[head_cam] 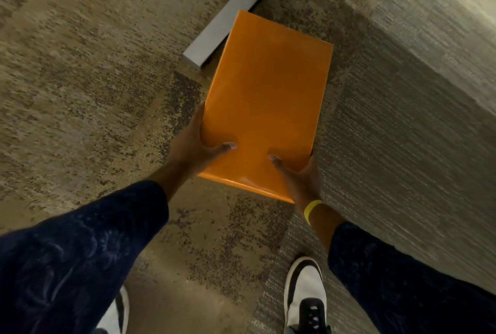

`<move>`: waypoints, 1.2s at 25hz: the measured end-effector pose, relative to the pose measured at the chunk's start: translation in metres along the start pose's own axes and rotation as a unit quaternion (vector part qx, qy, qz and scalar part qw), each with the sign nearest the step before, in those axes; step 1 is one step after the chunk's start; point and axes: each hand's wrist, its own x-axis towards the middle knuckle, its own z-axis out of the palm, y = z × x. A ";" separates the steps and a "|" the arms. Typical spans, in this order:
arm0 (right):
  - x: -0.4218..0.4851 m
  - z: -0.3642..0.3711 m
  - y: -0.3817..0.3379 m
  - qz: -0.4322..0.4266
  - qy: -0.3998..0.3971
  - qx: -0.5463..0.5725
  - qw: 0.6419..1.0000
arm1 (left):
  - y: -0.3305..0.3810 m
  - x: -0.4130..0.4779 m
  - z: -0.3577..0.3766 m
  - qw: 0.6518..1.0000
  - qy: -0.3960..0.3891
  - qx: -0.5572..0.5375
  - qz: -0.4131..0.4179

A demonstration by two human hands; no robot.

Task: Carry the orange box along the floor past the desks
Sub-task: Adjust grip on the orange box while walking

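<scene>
Head cam looks steeply down, close over carpet (80,70)

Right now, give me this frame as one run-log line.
phase: carrying | orange box: held above carpet | left hand: near-left corner | right hand: near-right corner | grey desk foot: ahead

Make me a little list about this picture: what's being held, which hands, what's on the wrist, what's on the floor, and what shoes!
held thing: orange box, flat and plain on top
left hand: grips the box's near left corner, thumb on top
right hand: grips the near right corner, thumb on top
wrist: yellow wristband on the right wrist
sleeves: dark blue on both arms
floor: speckled brown and grey carpet
ahead: grey desk foot on the floor, partly hidden behind the box
shoes: white and black sneaker below the right arm; another partly hidden under the left sleeve
</scene>
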 end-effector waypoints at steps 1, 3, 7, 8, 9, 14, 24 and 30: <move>0.005 0.004 -0.006 -0.003 0.006 0.006 1.000 | 0.003 0.013 -0.006 1.000 -0.011 -0.001 0.003; 0.014 0.013 -0.017 -0.004 0.015 0.026 1.000 | 0.007 0.043 -0.021 0.999 -0.030 -0.001 0.009; 0.039 0.028 -0.032 -0.012 0.011 0.057 0.998 | 0.012 0.098 -0.038 0.998 -0.048 0.029 0.026; 0.046 0.031 -0.035 -0.007 0.009 0.065 0.998 | 0.013 0.108 -0.039 0.998 -0.047 0.031 0.034; 0.054 0.034 -0.038 -0.005 0.011 0.074 0.997 | 0.014 0.119 -0.039 0.998 -0.043 0.031 0.044; 0.080 0.047 -0.043 0.020 0.038 0.064 0.997 | 0.019 0.162 -0.042 0.995 -0.065 0.030 0.066; 0.100 0.065 -0.051 0.000 0.091 0.021 0.996 | 0.037 0.194 -0.056 0.990 -0.090 0.104 0.038; 0.085 0.042 -0.060 -0.016 0.006 -0.108 0.994 | 0.040 0.153 -0.056 0.933 0.025 0.347 0.095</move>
